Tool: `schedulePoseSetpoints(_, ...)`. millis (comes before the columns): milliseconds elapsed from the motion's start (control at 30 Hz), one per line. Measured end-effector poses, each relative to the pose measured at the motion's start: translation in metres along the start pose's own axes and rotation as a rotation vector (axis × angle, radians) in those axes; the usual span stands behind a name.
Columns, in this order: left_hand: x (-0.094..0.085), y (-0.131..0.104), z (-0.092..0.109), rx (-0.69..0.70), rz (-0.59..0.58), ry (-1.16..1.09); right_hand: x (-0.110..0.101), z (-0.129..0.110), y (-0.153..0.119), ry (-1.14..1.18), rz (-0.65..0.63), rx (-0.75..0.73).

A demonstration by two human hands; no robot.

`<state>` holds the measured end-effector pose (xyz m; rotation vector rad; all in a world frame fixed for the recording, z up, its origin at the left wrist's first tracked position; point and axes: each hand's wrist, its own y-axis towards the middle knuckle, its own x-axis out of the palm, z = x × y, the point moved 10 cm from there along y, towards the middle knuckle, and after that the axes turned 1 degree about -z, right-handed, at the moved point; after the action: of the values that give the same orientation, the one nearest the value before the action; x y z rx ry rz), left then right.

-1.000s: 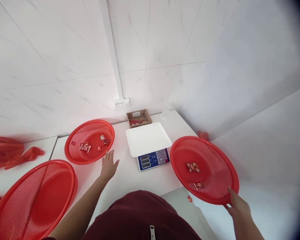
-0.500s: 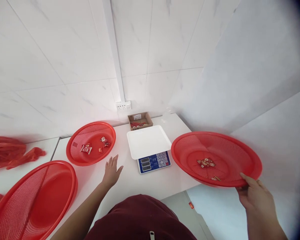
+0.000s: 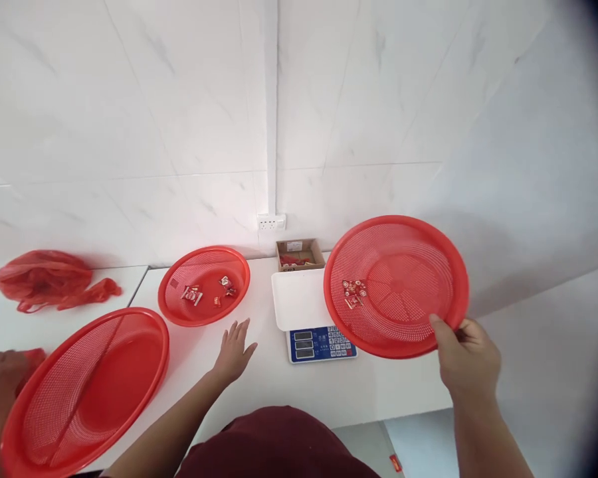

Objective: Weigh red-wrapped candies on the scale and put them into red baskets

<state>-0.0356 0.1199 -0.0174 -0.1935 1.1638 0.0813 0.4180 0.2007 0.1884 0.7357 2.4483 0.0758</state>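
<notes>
My right hand grips the near right rim of a round red plastic basket, thumb inside. It is tilted, its left side low and overlapping the white pan of a digital scale. A few small red-and-gold wrapped pieces lie against the basket's left wall. My left hand is open, palm down with fingers spread, holding nothing. Just beyond it stands a second red basket with a few wrapped pieces inside.
A larger red basket stands at the lower left. Another person's hand is on red material beside it. A red mesh bag lies at the back left. Behind the scale is a cardboard box by the wall, below a socket.
My right hand has raised and tilted its basket leftward over the scale, and the pieces slid to its left wall. The view has turned right to left; another person's hand now shows at left.
</notes>
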Motion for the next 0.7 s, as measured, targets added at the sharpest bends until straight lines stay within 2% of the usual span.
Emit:
schedulePoseSetpoints(67, -0.001, -0.002, -0.002, -0.007, -0.012, -0.004, 0.019, -0.022, -0.006, -0.015, -0.076, -0.051)
schedulePoseSetpoints(200, -0.004, -0.004, -0.007, -0.054, -0.05, -0.007, 0.052, -0.065, -0.018, -0.049, -0.196, -0.252)
schedulePoseSetpoints(367, -0.008, -0.006, -0.004, -0.08, -0.082, -0.027, 0.07, -0.105, -0.034, -0.016, -0.199, -0.519)
schedulePoseSetpoints(533, -0.009, -0.009, -0.007, -0.099, -0.088, -0.018, 0.079, -0.123, -0.045, -0.03, -0.19, -0.723)
schedulePoseSetpoints(700, -0.008, -0.012, -0.009, -0.104, -0.098, -0.003, 0.074, -0.121, -0.045, -0.034, -0.141, -0.758)
